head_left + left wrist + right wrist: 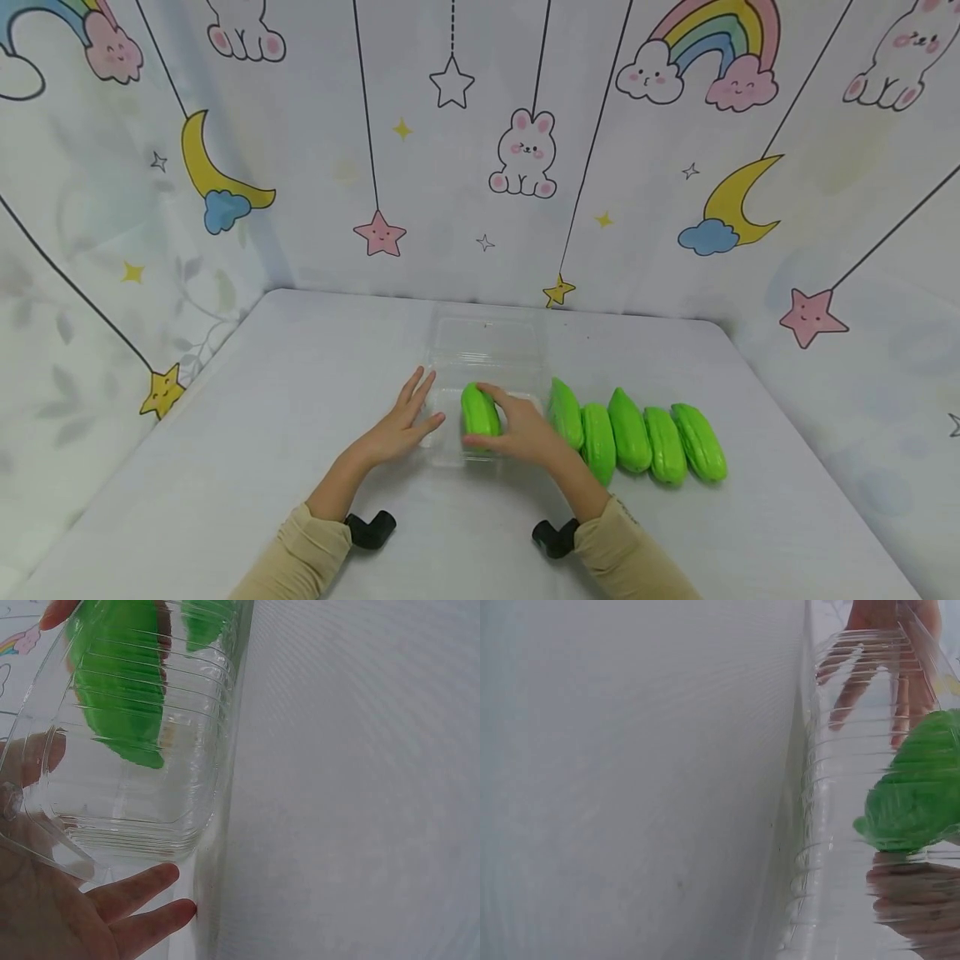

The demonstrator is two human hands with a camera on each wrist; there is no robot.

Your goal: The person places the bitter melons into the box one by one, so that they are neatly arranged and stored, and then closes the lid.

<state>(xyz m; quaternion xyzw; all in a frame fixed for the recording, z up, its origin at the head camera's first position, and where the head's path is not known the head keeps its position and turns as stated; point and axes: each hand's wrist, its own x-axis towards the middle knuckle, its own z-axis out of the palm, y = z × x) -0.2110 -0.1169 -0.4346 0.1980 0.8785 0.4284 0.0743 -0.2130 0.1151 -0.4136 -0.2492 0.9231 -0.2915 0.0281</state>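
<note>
A bright green, ridged, cucumber-shaped piece (478,410) is in my right hand (525,429), pinched between thumb and fingers over the base of a clear plastic box (480,460). Through the box's ribbed wall, the right wrist view shows the same green piece (915,787) and my right hand (922,900) beside it. Fingers spread and straight, my left hand (396,429) is at the box's left side. In the left wrist view the left hand (75,907) lies close against the box's end (135,836); contact is hard to tell.
To the right of the box, several similar green pieces (628,429) lie side by side on the white table (300,400). The box's clear lid (487,333) is folded back behind it. A cloth printed with stars and rabbits (525,158) hangs around the table.
</note>
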